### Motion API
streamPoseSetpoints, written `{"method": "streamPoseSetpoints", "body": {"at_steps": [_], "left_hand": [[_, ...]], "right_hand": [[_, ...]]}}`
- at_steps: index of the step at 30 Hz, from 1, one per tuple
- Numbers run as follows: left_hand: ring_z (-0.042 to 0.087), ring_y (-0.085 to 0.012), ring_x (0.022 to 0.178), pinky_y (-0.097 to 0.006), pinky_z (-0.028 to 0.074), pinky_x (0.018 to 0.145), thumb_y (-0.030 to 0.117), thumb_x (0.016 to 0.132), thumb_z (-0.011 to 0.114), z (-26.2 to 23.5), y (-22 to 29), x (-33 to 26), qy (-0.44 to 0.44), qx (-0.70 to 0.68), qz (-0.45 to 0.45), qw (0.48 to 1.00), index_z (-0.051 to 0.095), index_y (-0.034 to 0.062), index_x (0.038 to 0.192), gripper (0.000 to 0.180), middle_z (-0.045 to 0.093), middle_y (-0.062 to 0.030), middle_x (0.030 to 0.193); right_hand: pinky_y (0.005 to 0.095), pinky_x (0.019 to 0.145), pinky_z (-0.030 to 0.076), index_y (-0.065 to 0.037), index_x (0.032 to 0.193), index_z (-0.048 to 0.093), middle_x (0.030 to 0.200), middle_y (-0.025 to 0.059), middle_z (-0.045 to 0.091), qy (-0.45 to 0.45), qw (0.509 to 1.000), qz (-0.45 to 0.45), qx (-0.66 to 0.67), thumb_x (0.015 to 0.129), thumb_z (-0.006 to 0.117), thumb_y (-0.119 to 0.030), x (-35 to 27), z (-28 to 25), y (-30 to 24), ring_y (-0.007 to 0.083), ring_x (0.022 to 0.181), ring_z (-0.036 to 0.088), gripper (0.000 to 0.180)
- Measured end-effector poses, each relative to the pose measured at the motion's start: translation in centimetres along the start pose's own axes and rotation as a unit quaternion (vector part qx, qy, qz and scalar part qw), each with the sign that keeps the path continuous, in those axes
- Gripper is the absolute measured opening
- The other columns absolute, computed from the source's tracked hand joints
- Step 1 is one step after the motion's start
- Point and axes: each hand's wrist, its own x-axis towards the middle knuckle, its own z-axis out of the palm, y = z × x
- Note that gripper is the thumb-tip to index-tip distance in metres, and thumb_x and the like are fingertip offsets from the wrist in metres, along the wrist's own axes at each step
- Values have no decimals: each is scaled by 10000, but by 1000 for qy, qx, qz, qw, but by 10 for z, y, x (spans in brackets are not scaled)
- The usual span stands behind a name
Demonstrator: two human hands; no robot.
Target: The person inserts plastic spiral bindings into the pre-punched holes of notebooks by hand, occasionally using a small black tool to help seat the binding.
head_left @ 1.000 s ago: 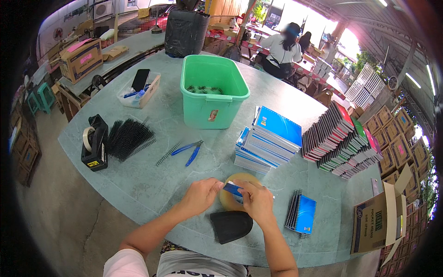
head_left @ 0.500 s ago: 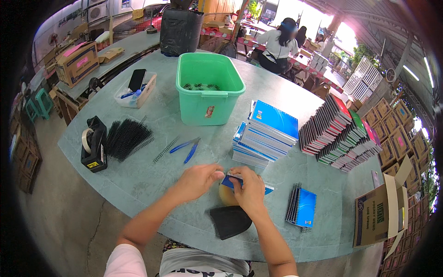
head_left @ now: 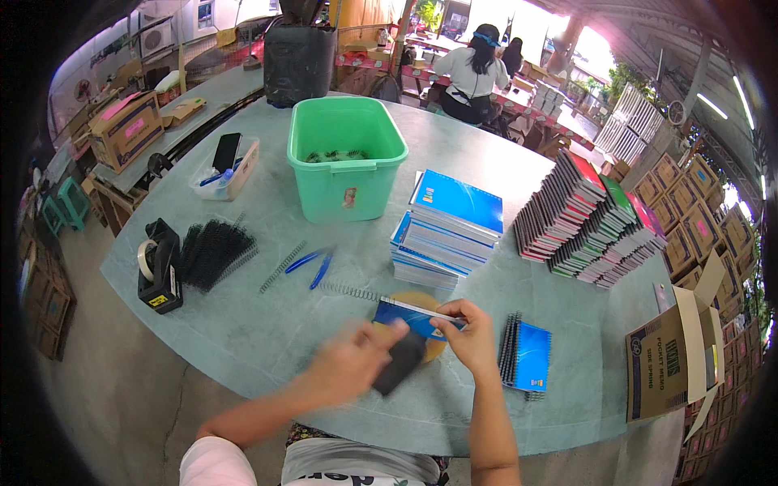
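Note:
My right hand [head_left: 472, 338] pinches the right edge of a small blue notebook [head_left: 413, 316] just above the table. A metal spiral coil [head_left: 355, 290] runs along the notebook's top edge and sticks out to the left. A yellow-brown disc [head_left: 438, 350] lies under the notebook. My left hand [head_left: 350, 368] is blurred by motion and grips a flat black piece [head_left: 400, 366] right below the notebook.
Behind the hands stand a stack of blue notebooks [head_left: 450, 231], a green tub [head_left: 347, 158] and rows of upright notebooks [head_left: 596, 219]. Left: tape dispenser [head_left: 159, 267], black coils [head_left: 215, 251], blue pliers [head_left: 314, 264]. Right: bound blue notebooks [head_left: 528, 355], a cardboard box [head_left: 677, 356]. People sit at the back [head_left: 474, 69].
My left hand left the notebook, dropped toward the table edge and lifted the black piece up toward the notebook. The right hand keeps hold of the notebook, and the coil now shows at its left.

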Motion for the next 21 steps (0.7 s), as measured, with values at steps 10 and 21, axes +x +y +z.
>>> {"method": "streamPoseSetpoints", "body": {"at_steps": [10, 21], "left_hand": [[562, -277, 818, -378, 481, 687, 58, 718, 640, -39, -2, 40, 199, 115, -2, 973, 576, 148, 1169, 464, 527, -127, 952], [565, -247, 798, -323, 469, 688, 44, 738, 657, -9, -1, 45, 47, 86, 73, 993, 624, 85, 1025, 292, 552, -96, 867]], "right_hand": [[251, 754, 477, 12, 994, 658, 950, 71, 665, 21, 956, 47, 289, 762, 696, -18, -23, 10, 40, 120, 844, 598, 237], [235, 734, 491, 7, 989, 657, 951, 65, 667, 9, 960, 54, 276, 791, 668, -11, -29, 7, 42, 105, 843, 598, 199]]}}
